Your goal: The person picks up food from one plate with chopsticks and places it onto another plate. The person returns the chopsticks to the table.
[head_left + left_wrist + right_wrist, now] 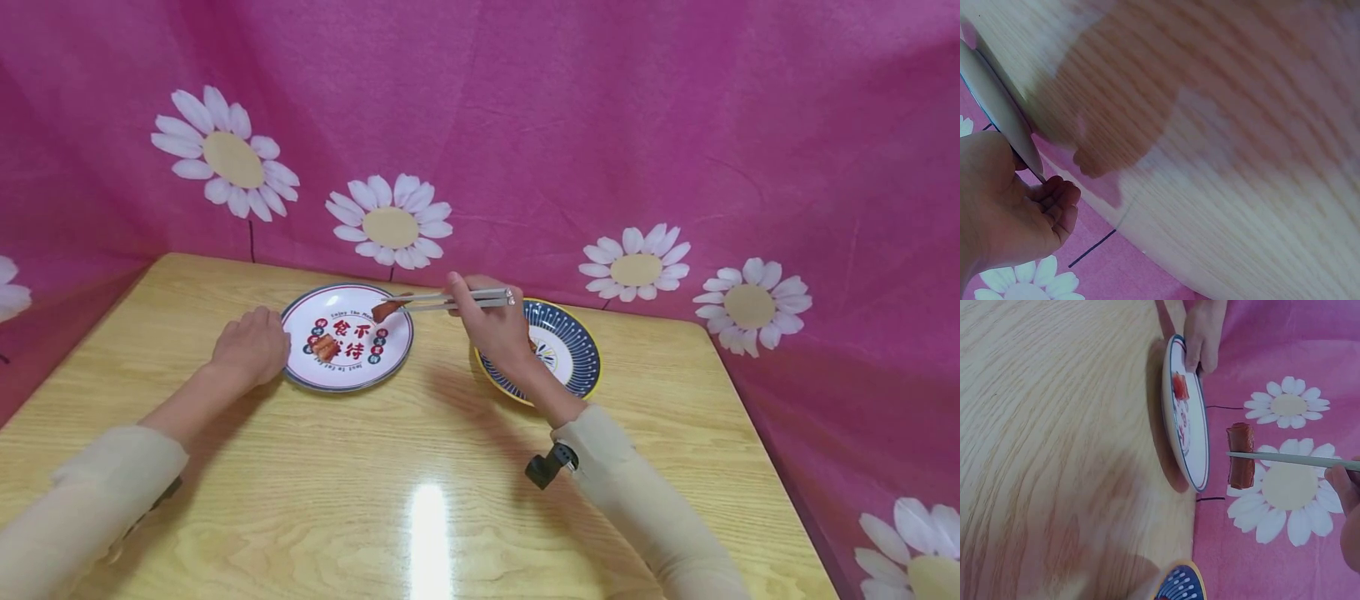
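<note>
My left hand (251,346) grips the left rim of a white plate (347,300) with a dark blue edge and printed red characters. A reddish-brown piece of food (325,347) lies on this plate. In my right hand (495,329) are metal chopsticks (1297,459), pointing left. Their tips pinch another reddish-brown, strip-like piece of food (1241,475), held in the air over the plate's right side. The right wrist view shows it apart from the plate. The left wrist view shows the left fingers (1054,203) curled at the plate's edge.
A blue patterned bowl-like plate (581,354) with a yellow rim sits under my right wrist, with a bit of food partly hidden in it. Both plates stand on a wooden table (337,492). A pink cloth (517,125) with white daisies hangs behind the table.
</note>
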`<state>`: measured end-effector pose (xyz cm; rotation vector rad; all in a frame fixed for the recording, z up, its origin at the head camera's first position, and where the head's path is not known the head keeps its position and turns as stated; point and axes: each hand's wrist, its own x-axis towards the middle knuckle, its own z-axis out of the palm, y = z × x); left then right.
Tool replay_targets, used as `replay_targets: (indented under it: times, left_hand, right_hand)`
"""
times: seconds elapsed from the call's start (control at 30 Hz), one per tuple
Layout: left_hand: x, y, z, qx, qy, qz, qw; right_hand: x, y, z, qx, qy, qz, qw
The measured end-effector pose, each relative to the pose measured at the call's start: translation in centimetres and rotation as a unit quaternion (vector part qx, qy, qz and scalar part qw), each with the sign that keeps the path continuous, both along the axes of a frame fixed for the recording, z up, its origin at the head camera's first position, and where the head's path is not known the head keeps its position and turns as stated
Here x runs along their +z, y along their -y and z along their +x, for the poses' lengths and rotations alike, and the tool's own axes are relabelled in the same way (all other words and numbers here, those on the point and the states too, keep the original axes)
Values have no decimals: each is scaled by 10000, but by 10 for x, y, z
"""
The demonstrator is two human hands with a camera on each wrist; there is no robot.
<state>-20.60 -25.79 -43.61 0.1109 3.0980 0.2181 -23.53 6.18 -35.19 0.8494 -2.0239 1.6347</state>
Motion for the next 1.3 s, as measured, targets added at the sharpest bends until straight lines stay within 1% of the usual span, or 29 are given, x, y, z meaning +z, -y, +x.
replay_targets:
  times: [0.1, 0.2, 0.33, 0.4, 0.63, 0.7, 0.73, 0.83, 0.97, 1.03, 1.17, 1.3]
  left_hand:
    - [0, 0, 0, -15, -3, -18, 10000]
    - [0, 1, 0, -31, -10, -31, 10000]
    - [0, 1, 1, -20, -6, -26, 10000]
    - [0, 1, 1, -12, 6, -14, 10000]
    - [-2, 1, 1, -7, -28, 22, 10000]
    - [-2, 2, 1, -11, -14, 39, 10000]
    - [-3, 3, 2, -12, -6, 41, 10000]
    - [-4, 3, 3, -26, 2, 40, 10000]
    - [-4, 2, 3, -38, -53, 42, 10000]
    - [-3, 2, 2, -39, -91, 61, 9999]
    - [-3, 1, 1, -24, -98, 82, 9999]
    - [-2, 1, 0, -5, -78, 65, 9999]
  right_hand:
    - [10, -4, 9, -108, -87, 12, 9999]
    - [16, -9, 14, -157, -227, 37, 9996]
    - [17, -16, 13, -82, -323, 20, 9994]
    - [17, -21, 13, -26, -287, -16, 9996]
    - [16, -32, 17, -170, -334, 107, 9992]
    - [16, -34, 17, -164, -282, 111, 9994]
    - [16, -35, 17, -135, -231, 92, 9996]
    - [6, -42, 7, -85, -196, 61, 9998]
    - [-4, -51, -2, -223, -292, 114, 9993]
    - [1, -53, 3, -345, -299, 148, 9988]
    - [13, -56, 14, -451, -315, 132, 9984]
    - [18, -62, 18, -642, -375, 198, 9970]
